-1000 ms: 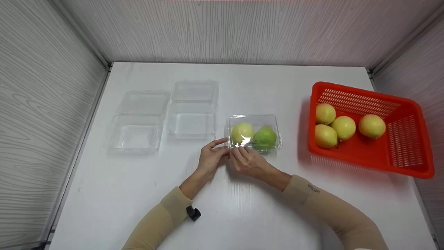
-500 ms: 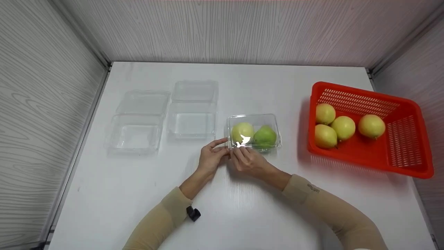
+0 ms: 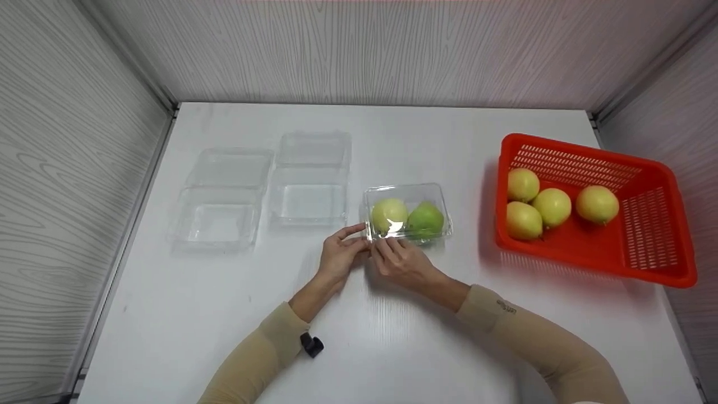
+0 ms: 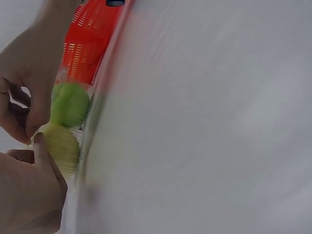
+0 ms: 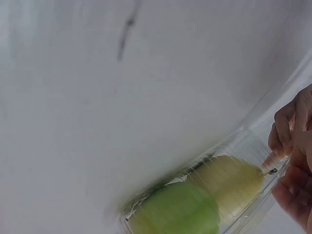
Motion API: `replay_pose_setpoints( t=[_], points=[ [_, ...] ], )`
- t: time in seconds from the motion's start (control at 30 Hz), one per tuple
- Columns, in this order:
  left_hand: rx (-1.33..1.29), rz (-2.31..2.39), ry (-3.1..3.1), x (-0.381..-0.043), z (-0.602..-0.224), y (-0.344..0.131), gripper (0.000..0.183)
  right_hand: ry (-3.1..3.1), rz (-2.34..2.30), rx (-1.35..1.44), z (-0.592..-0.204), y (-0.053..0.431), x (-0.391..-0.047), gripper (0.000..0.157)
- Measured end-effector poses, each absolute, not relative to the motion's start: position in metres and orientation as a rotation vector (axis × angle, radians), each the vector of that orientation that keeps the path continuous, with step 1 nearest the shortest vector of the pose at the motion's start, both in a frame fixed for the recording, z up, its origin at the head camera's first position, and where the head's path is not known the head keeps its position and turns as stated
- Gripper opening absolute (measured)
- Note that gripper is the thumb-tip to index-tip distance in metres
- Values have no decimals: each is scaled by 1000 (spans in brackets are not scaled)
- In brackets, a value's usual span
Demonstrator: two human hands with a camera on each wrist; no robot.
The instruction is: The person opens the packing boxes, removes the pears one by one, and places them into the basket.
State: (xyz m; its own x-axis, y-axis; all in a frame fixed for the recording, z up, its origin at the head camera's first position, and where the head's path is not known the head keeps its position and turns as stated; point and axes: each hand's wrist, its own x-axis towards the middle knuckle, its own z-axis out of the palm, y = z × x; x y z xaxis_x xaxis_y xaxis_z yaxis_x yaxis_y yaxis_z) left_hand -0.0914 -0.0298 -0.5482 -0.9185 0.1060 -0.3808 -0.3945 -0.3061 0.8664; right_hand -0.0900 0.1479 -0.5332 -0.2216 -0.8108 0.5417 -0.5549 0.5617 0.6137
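Note:
A clear plastic clamshell box point(image 3: 405, 192) stands on the table with its lid down over a yellow pear point(image 3: 389, 215) and a green pear point(image 3: 426, 220). At its front left corner my left hand point(image 3: 338, 258) holds the rim, index finger along the side and thumb in front. Just beside it, my right hand point(image 3: 405, 266) pinches the front edge with thumb and fingertips. In the right wrist view, the yellow pear's stem point(image 5: 269, 172) points toward the fingers. Whether the lid's edge is fully fastened cannot be made out.
Two open clear clamshell boxes, one at far left point(image 3: 220, 193) and one nearer point(image 3: 309, 182), lie left of the hands. A red basket point(image 3: 597, 268) with several yellow pears point(image 3: 552, 207) stands at the right. Panels point(image 3: 359, 56) wall in the white table point(image 3: 387, 348).
Both hands keep their hold at the box's front left corner. The whole scene has shifted very slightly in the head view; nothing else visibly differs.

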Motion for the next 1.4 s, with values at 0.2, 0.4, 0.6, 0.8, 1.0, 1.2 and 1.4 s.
replay_pose_setpoints(
  t=[0.2, 0.4, 0.6, 0.8, 1.0, 1.2, 1.4],
  points=[
    [-379, 2275, 1652, -92, -549, -28, 40, -2002, -384, 1037, -532, 139, -83, 40],
    [-356, 2295, 1646, -92, -550, -28, 39, -2039, -424, 1018, -531, 134, -81, 38],
    [-333, 2311, 1633, -92, -551, -28, 40, -1985, -462, 1075, -531, 138, -85, 45],
    [-301, 2343, 1607, -92, -550, -24, 41, -1944, -428, 1128, -531, 149, -92, 46],
    [-329, 2336, 1587, -91, -553, -25, 41, -1948, -376, 1125, -523, 152, -94, 44],
    [-343, 2343, 1576, -90, -554, -29, 40, -1993, -364, 1118, -520, 151, -93, 45],
    [-326, 2337, 1572, -91, -552, -31, 41, -2003, -350, 1132, -522, 153, -92, 44]
  ],
)
